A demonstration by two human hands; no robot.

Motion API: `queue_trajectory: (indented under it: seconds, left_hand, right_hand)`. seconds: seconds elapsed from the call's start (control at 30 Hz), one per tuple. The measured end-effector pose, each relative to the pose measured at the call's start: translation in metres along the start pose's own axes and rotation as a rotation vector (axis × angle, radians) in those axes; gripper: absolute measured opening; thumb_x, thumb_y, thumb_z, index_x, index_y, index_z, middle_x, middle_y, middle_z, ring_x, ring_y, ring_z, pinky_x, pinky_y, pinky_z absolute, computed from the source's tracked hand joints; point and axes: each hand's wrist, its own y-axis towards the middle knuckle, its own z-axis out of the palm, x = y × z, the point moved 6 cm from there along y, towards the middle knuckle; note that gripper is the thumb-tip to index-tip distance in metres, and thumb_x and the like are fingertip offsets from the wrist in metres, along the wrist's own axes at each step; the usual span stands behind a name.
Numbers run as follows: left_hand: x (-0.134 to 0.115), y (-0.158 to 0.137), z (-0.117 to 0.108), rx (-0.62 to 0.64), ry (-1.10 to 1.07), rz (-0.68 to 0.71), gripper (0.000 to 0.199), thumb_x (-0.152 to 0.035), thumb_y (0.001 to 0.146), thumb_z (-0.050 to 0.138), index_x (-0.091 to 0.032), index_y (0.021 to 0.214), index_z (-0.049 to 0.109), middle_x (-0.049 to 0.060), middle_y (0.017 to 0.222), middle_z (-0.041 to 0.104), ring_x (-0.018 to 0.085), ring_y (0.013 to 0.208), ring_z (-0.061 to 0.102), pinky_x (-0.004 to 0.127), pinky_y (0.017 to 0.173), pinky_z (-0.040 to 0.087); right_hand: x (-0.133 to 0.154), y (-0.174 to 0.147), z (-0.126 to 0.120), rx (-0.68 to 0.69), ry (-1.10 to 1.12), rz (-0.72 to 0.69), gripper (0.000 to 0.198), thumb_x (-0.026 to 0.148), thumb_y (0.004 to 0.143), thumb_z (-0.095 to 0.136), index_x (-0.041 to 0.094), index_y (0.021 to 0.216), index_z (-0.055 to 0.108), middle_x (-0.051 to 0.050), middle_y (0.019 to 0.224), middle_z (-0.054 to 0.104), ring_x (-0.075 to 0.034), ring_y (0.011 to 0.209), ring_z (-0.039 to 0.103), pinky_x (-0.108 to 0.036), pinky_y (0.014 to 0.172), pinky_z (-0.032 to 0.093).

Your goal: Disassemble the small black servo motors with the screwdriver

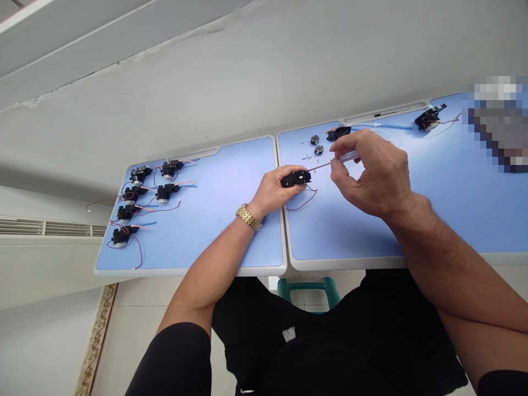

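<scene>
My left hand (275, 190) grips a small black plastic housing (297, 179) just above the table, near the seam between two tabletops. A thin red wire (305, 204) trails from under it onto the blue surface. In my right hand (373, 173) is a screwdriver (348, 157) with a clear handle, pinched between thumb and fingers. Its metal shaft points left, and the tip meets the housing's upper right edge. Whether it sits in a screw is too small to tell. Beyond the hands lie two round silver-and-black parts (319, 149) and several tiny screws (307, 158).
Several black assemblies with wires (167, 192) stand in two columns on the left tabletop (231, 220). Another black housing (339, 133) lies behind my right hand, and a further assembly (429, 118) sits farther right. A pixelated patch covers the far right. Below is a green stool (307, 286).
</scene>
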Motion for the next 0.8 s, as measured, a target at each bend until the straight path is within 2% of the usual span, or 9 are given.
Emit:
queue_trajectory:
  seconds: [0.13, 0.37, 0.43, 0.53, 0.63, 0.7, 0.73, 0.8]
  left_hand:
    - [-0.001, 0.0, 0.0, -0.001, 0.023, -0.015, 0.033, -0.018, 0.095, 0.084, -0.025, 0.127, 0.087, 0.006, 0.128, 0.09, 0.022, 0.119, 0.083, 0.039, 0.111, 0.064]
    - [-0.003, 0.0, 0.0, 0.014, 0.068, -0.016, 0.035, -0.015, 0.095, 0.084, -0.025, 0.128, 0.087, 0.006, 0.13, 0.089, 0.023, 0.12, 0.083, 0.04, 0.114, 0.064]
    - [-0.002, 0.0, 0.0, 0.018, 0.068, -0.012, 0.036, -0.015, 0.095, 0.084, -0.025, 0.129, 0.087, 0.006, 0.131, 0.089, 0.022, 0.121, 0.083, 0.04, 0.115, 0.064]
    - [-0.003, 0.0, 0.0, 0.025, 0.067, -0.001, 0.036, -0.015, 0.095, 0.084, -0.024, 0.13, 0.086, 0.006, 0.13, 0.089, 0.022, 0.121, 0.083, 0.038, 0.114, 0.063]
    - [-0.003, 0.0, 0.0, 0.022, 0.072, -0.007, 0.035, -0.015, 0.095, 0.083, -0.024, 0.129, 0.086, 0.006, 0.13, 0.089, 0.022, 0.121, 0.083, 0.039, 0.114, 0.064]
    - [-0.003, 0.0, 0.0, 0.022, 0.072, -0.013, 0.036, -0.015, 0.095, 0.083, -0.025, 0.129, 0.086, 0.006, 0.131, 0.089, 0.023, 0.121, 0.083, 0.04, 0.114, 0.064]
    - [-0.003, 0.0, 0.0, 0.023, 0.07, -0.013, 0.036, -0.015, 0.095, 0.083, -0.025, 0.129, 0.086, 0.006, 0.131, 0.089, 0.023, 0.121, 0.083, 0.04, 0.115, 0.064]
    - [-0.003, 0.0, 0.0, 0.02, 0.059, -0.005, 0.036, -0.015, 0.094, 0.083, -0.025, 0.129, 0.087, 0.006, 0.131, 0.089, 0.023, 0.121, 0.082, 0.04, 0.115, 0.064]
  right_hand:
    - [-0.004, -0.001, 0.002, 0.067, -0.042, 0.066, 0.027, 0.017, 0.105, 0.065, 0.035, 0.125, 0.068, -0.004, 0.109, 0.083, -0.032, 0.097, 0.081, -0.052, 0.087, 0.067]
    - [0.006, 0.004, 0.0, 0.213, -0.078, 0.1, 0.018, 0.024, 0.111, 0.064, 0.038, 0.117, 0.071, -0.004, 0.106, 0.086, -0.035, 0.1, 0.079, -0.059, 0.089, 0.064]
    - [0.008, 0.004, -0.002, 0.159, -0.071, 0.047, 0.007, 0.032, 0.114, 0.065, 0.035, 0.111, 0.07, -0.003, 0.095, 0.084, -0.031, 0.088, 0.077, -0.052, 0.08, 0.061]
    - [0.011, 0.004, -0.004, 0.056, -0.098, -0.052, 0.019, 0.035, 0.118, 0.059, 0.029, 0.102, 0.067, -0.001, 0.08, 0.076, -0.023, 0.07, 0.069, -0.043, 0.066, 0.052]
    - [0.014, 0.004, -0.003, 0.104, -0.097, -0.048, 0.015, 0.022, 0.114, 0.057, 0.029, 0.116, 0.07, -0.003, 0.093, 0.081, -0.027, 0.083, 0.076, -0.046, 0.075, 0.058]
    - [0.014, 0.004, -0.002, 0.175, -0.084, 0.021, 0.026, 0.019, 0.112, 0.059, 0.036, 0.127, 0.07, -0.004, 0.107, 0.085, -0.032, 0.097, 0.08, -0.053, 0.085, 0.063]
    - [0.013, 0.004, -0.002, 0.2, -0.088, 0.058, 0.028, 0.019, 0.112, 0.059, 0.039, 0.129, 0.069, -0.003, 0.111, 0.085, -0.034, 0.102, 0.081, -0.055, 0.087, 0.064]
    - [0.011, 0.002, -0.002, 0.197, -0.098, 0.094, 0.018, 0.028, 0.114, 0.063, 0.04, 0.126, 0.069, -0.004, 0.111, 0.086, -0.034, 0.102, 0.082, -0.055, 0.085, 0.065]
